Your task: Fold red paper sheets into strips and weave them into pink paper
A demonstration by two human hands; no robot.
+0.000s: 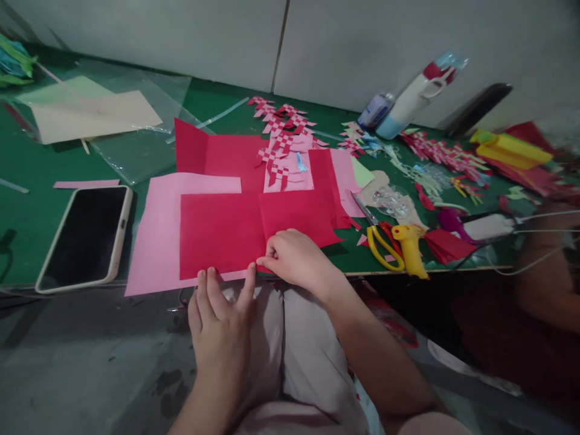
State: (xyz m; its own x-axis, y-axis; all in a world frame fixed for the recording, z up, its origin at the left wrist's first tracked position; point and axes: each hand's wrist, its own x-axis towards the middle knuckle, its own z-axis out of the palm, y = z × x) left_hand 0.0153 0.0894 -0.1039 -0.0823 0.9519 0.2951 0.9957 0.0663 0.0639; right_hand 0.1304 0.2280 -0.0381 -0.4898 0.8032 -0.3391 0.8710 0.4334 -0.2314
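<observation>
A red paper sheet lies on a larger pink sheet at the near edge of the green table. My left hand rests with fingers stretched out, its fingertips on the red sheet's near edge. My right hand is closed in a pinch on the near edge of the red sheet, at its middle fold. More red paper lies behind it.
A phone lies at the left. Woven red-and-pink paper pieces sit behind the sheets. Yellow-handled scissors and a yellow glue gun lie at the right, with bottles at the back and a person's arm at the far right.
</observation>
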